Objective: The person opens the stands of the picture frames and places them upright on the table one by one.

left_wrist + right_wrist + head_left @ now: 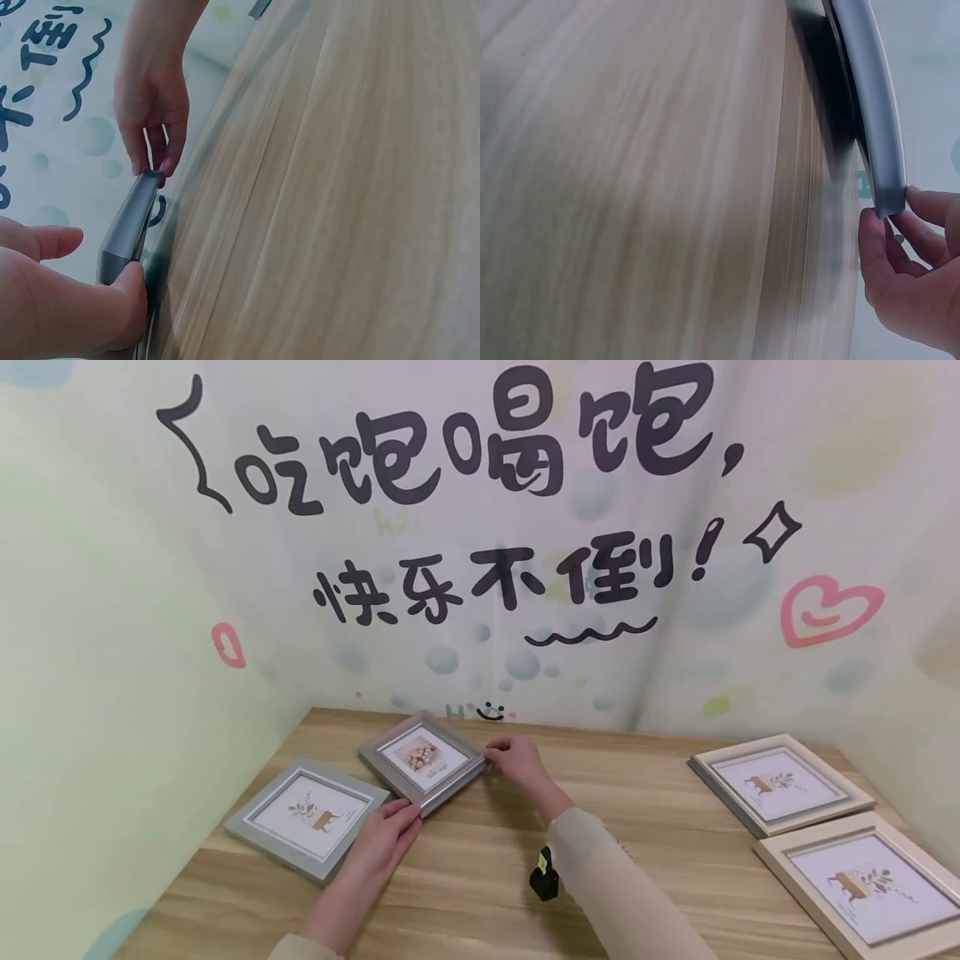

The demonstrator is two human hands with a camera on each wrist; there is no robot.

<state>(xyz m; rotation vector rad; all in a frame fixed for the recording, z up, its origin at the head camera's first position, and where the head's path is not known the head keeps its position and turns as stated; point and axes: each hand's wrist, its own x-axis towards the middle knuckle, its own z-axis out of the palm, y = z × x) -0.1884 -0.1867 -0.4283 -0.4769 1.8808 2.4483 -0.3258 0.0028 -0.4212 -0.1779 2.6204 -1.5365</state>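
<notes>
A small brown-grey picture frame (423, 757) with a brownish picture is held between both hands toward the back left. My left hand (382, 839) grips its near corner, with fingers on top and the thumb (129, 300) below in the left wrist view. At the right corner, my right hand (519, 764) pinches the frame between thumb and fingers. The right wrist view shows the frame's silvery edge (870, 97) with a dark shadow gap beneath it. Just left of the left hand lies a larger blue-grey picture frame (273, 831), its right edge partly hidden by that hand.
Two cream picture frames (821, 768) (787, 877) lie at the right side of the wooden table (465, 902). A small black object (543, 881) with a yellow mark shows beside the right sleeve (615, 877). Behind the table hangs a printed backdrop (450, 568).
</notes>
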